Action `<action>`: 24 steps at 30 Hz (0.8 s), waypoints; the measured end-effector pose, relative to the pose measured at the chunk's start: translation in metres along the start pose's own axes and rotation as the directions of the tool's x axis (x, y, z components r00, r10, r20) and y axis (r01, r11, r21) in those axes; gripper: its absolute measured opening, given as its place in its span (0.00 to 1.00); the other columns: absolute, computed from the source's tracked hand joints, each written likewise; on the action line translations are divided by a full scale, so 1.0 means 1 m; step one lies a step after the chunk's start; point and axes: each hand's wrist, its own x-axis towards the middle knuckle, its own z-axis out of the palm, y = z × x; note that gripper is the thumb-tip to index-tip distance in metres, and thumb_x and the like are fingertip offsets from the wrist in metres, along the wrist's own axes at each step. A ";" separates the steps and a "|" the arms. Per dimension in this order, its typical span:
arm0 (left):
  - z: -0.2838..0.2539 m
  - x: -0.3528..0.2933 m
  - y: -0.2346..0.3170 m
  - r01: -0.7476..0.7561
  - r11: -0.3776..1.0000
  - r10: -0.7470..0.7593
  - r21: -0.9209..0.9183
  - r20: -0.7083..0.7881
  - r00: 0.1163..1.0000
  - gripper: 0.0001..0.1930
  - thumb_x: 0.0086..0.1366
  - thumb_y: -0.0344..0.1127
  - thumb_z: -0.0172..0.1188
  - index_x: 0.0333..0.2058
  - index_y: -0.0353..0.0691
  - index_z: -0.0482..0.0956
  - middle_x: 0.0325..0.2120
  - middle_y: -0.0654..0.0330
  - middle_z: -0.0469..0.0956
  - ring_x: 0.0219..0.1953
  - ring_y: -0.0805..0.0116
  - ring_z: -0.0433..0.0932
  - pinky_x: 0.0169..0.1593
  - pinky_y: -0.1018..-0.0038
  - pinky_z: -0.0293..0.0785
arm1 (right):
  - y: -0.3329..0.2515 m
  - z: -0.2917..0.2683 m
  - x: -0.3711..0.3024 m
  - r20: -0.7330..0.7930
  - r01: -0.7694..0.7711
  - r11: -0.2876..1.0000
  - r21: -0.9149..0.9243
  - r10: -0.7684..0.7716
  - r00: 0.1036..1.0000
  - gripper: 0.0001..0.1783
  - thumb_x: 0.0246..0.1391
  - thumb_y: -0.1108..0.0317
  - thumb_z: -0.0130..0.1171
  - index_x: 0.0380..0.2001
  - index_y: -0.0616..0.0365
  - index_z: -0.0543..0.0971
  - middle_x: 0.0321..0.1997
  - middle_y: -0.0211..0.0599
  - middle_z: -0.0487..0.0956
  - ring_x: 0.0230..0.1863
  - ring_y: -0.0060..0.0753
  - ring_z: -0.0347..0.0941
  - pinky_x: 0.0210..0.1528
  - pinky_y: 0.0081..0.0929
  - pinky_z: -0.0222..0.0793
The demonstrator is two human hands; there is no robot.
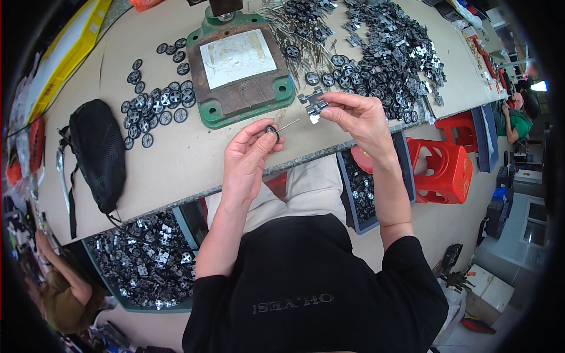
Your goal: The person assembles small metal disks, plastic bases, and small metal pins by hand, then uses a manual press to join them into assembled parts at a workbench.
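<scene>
My left hand (250, 150) pinches a small black toy wheel (271, 133) above the table's near edge. A thin metal axle (289, 124) sticks out of the wheel toward the right. In my right hand (359, 120) is a dark grey and silver plastic toy car chassis (313, 105), held between thumb and fingers. The axle's tip is a short way from the chassis and they look apart. Both hands are just in front of a green press (244, 112) with a rusty brown bed and a white plate (238, 59) on it.
Loose wheels (156, 106) lie left of the press. Behind my right hand are more wheels, metal axles (294, 44) and a heap of chassis (400, 53). A black pouch (97, 156) lies at left. Part-filled bins (144, 265) and red stools (441, 170) flank me. Other people sit farther off.
</scene>
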 end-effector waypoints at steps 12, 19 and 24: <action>0.001 -0.001 -0.002 -0.018 0.999 0.019 0.027 -0.031 0.999 0.13 0.59 0.26 0.56 0.44 0.32 0.72 0.33 0.60 0.75 0.35 0.71 0.76 0.41 0.77 0.72 | 0.003 0.008 -0.004 0.007 0.111 0.992 -0.062 -0.111 0.994 0.12 0.46 0.73 0.61 0.36 0.67 0.78 0.31 0.36 0.80 0.31 0.18 0.73 0.35 0.16 0.69; 0.004 -0.003 -0.005 -0.089 0.987 0.097 0.131 -0.049 0.994 0.14 0.57 0.24 0.57 0.43 0.31 0.72 0.33 0.59 0.75 0.36 0.69 0.76 0.42 0.76 0.72 | 0.001 0.007 -0.006 0.004 0.080 0.987 -0.141 -0.080 0.997 0.12 0.47 0.73 0.61 0.37 0.66 0.78 0.30 0.35 0.80 0.31 0.16 0.72 0.34 0.15 0.68; 0.005 -0.004 -0.006 -0.100 0.985 0.108 0.144 -0.046 0.993 0.14 0.56 0.24 0.58 0.43 0.31 0.72 0.32 0.59 0.75 0.35 0.69 0.76 0.42 0.75 0.73 | 0.001 0.002 -0.004 0.056 -0.020 1.000 0.010 0.020 0.998 0.13 0.47 0.73 0.60 0.38 0.68 0.78 0.30 0.36 0.80 0.31 0.17 0.72 0.34 0.14 0.68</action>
